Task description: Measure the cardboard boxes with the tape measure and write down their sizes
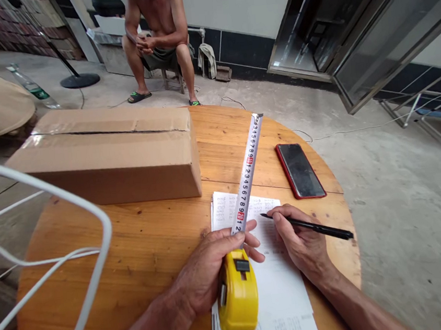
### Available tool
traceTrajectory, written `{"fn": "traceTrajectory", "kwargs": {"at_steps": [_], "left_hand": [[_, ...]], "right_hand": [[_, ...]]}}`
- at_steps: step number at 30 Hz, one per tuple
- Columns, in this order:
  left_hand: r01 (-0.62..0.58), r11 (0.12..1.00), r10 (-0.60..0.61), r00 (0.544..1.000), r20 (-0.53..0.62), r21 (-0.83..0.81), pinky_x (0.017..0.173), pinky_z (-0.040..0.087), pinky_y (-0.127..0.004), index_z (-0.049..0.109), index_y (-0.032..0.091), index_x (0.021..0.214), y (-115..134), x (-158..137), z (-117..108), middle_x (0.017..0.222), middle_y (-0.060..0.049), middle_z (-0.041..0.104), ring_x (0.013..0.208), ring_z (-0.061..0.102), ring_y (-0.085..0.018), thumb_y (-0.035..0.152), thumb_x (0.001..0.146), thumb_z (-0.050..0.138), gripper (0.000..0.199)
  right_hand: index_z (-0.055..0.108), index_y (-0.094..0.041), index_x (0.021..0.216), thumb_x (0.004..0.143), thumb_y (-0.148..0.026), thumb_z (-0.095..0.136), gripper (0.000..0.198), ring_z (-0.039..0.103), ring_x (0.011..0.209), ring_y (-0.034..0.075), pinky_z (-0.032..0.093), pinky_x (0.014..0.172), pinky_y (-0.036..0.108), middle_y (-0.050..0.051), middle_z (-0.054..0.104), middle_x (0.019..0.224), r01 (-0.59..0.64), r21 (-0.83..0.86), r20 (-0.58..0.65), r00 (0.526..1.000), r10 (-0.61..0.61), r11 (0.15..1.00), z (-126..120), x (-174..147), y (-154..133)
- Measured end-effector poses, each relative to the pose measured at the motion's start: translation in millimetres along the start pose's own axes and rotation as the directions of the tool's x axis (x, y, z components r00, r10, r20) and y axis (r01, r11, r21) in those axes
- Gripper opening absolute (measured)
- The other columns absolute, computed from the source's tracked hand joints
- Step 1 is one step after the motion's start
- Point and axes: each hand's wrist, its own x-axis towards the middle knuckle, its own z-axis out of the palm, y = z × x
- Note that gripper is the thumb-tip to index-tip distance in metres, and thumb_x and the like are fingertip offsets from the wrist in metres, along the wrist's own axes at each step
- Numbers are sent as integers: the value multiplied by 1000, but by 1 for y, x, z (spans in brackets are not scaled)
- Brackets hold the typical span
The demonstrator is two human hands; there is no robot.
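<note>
My left hand grips a yellow tape measure, with the thumb pressed on its pulled-out white blade. The blade runs away from me over the table, its metal hook at the far end. In my right hand is a black pen, its tip pointing left over the paper sheets. Rows of handwriting show on the sheets, which lie partly under the tape measure and both hands.
A closed cardboard box sits on the left of the round wooden table. At the right lies a phone in a red case. White cable loops hang at the left foreground. A person sits beyond the table.
</note>
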Motion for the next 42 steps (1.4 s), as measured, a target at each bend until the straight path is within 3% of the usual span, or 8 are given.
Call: {"fn": "traceTrajectory", "kwargs": {"at_steps": [8,20,42], "left_hand": [[2,1000,-2,1000,2,11,46,39,-21,67,8,78,0,1,0,109,-18,66,50,60,-8,25,87,49,26],[9,1000,-9,1000,-12,26,46,39,-21,66,9,79,0,0,0,105,-16,68,50,59,-8,25,87,49,24],[22,999,-21,999,-28,47,44,36,-23,66,12,76,3,-1,5,96,-15,71,45,60,-11,26,85,50,24]], "right_hand": [[63,-20,86,88,-27,51,14,51,51,11,37,44,22,0,59,65,-82,32,27,996,81,996,1,-1,3],[63,-20,85,88,-21,50,14,55,65,12,43,58,23,1,62,77,22,-7,52,998,-21,1000,2,1,0],[64,-19,83,87,-22,50,15,56,63,14,44,57,25,1,62,73,4,-70,57,998,0,998,2,1,-2]]}}
